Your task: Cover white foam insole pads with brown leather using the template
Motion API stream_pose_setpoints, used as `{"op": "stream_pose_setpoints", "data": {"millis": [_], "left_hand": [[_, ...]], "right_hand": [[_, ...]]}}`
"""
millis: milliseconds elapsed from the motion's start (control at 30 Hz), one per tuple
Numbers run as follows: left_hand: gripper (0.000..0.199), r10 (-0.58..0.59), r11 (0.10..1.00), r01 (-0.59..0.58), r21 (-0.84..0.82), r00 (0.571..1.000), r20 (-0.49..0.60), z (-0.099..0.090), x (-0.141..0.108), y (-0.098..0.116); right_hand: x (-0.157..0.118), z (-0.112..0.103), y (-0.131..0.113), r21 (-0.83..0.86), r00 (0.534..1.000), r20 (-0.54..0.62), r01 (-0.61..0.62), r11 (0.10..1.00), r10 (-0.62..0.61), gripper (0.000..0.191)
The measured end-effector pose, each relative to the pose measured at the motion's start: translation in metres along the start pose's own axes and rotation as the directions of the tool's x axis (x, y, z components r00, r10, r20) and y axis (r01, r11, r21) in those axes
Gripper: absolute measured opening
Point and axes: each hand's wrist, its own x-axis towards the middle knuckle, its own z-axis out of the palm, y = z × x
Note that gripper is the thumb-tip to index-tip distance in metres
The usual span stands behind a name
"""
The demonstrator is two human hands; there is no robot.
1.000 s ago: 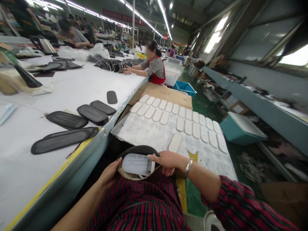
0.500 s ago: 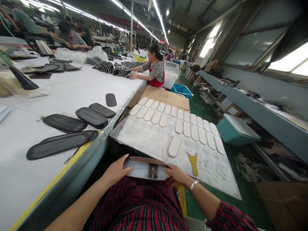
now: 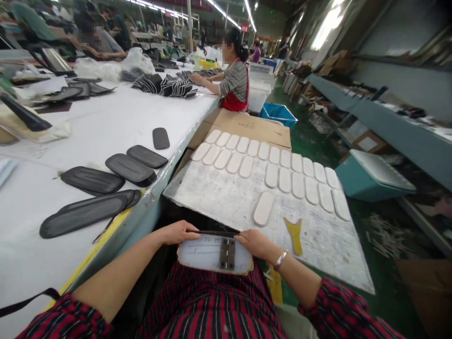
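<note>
Near my waist is a translucent white, rounded oblong hinged template with pencil-like marks and a dark metal hinge right of its middle. My left hand closes on its far left edge, thumb over the top. On the far right edge, my right hand grips it too. A dark strip shows along the far edge between both hands; what it belongs to I cannot make out. Just beyond lies a grey-white board bearing rows of pale oval pieces and a yellow forked piece.
To the left, stacks of dark oblong pieces lie on a white table. A co-worker handles black-and-white striped pieces at its far edge. A cardboard sheet adjoins the board, and a teal bin stands right.
The template has tipped so that more of its face shows. Both hands have shifted onto its far edge, the left from its end. The view has turned slightly.
</note>
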Motion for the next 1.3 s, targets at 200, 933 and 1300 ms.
{"op": "stream_pose_setpoints", "data": {"millis": [200,933,1300], "left_hand": [[0.034,-0.056,0.994,0.080,0.071,0.954,-0.296,0.020,-0.045,-0.013],[0.029,-0.271,0.934,0.356,0.034,0.766,-0.583,0.054,-0.046,-0.019],[0.028,-0.181,0.763,0.488,0.425,0.791,-0.584,0.043,-0.041,-0.007]], "right_hand": [[-0.039,0.021,0.001,0.145,0.972,-0.121,-0.184,0.972,0.202,0.036],[-0.056,0.040,0.007,0.018,0.977,-0.021,-0.210,0.978,0.210,0.036],[-0.063,0.038,0.004,0.678,0.911,0.169,-0.385,0.627,0.376,0.043]]}}
